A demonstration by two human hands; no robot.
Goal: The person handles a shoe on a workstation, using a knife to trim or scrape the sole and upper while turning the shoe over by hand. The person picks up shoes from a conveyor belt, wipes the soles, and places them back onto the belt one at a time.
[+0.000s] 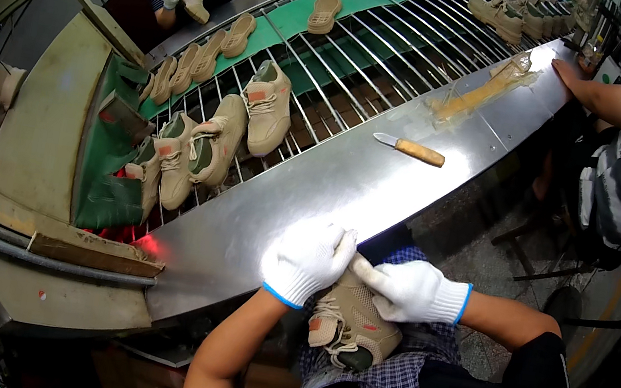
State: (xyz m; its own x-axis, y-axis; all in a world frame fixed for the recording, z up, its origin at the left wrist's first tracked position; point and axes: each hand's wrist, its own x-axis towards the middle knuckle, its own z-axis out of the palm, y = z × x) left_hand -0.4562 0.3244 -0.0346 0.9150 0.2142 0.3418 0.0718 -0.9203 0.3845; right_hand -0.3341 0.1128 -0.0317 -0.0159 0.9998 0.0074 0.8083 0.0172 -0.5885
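Beige sneaker: it sits in my lap just below the steel tabletop edge, laces and tongue facing up.
Left hand: white glove, grip clenched over the shoe's heel end.
Right hand: gloved too, fingers pressing on the collar from the other side; both grips are grasping this one shoe.
Progress: I judge this shoe is mid-handling, not yet set down.
Still waiting: several more sneakers lie on the wire-rod conveyor, apart from me.
Knife: wooden handle, lying untouched on the tabletop, well beyond my hands.
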